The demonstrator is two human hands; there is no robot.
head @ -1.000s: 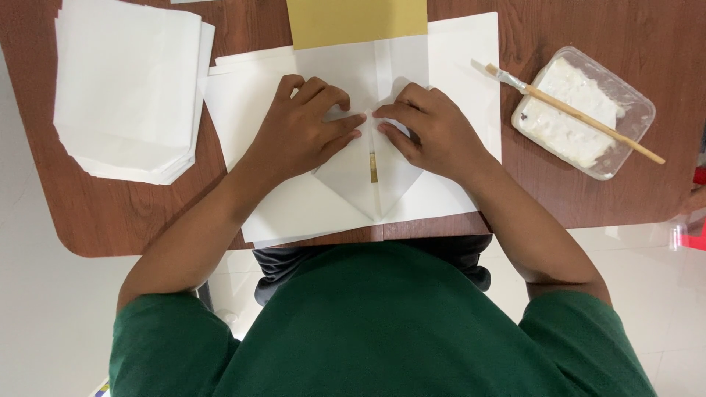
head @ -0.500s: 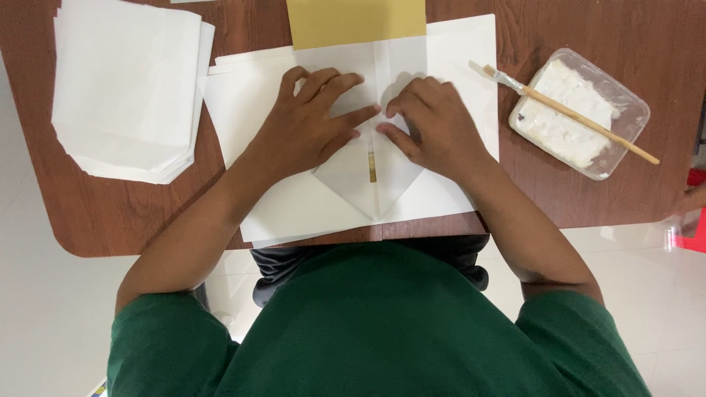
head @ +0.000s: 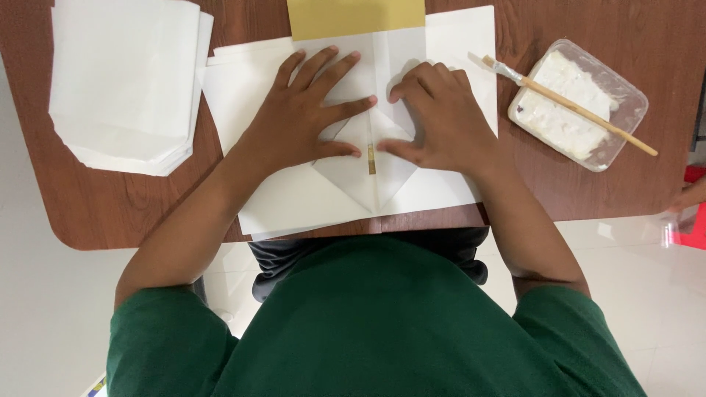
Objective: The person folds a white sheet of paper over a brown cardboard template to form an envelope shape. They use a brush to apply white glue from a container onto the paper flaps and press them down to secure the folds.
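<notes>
A folded white paper piece (head: 360, 180) with a pointed flap lies on white sheets (head: 294, 202) at the table's near edge. A narrow yellow strip (head: 371, 158) shows along its centre seam. My left hand (head: 305, 114) lies flat on the left half of the fold, fingers spread and pressing down. My right hand (head: 441, 117) presses the right half, fingers curled, thumb near the seam. Neither hand grips anything. A yellow sheet (head: 357, 16) pokes out from under the white paper at the far side.
A stack of white paper pieces (head: 121, 81) sits at the left on the brown wooden table (head: 125, 202). At the right, a clear plastic tray of white paste (head: 577, 106) carries a wooden-handled brush (head: 573, 106) across its rim. Another person's hand (head: 687, 197) shows at the far right edge.
Both hands have slid slightly along the fold, the left fingers spreading flatter across the paper. The paper, tray and stack stay where they were.
</notes>
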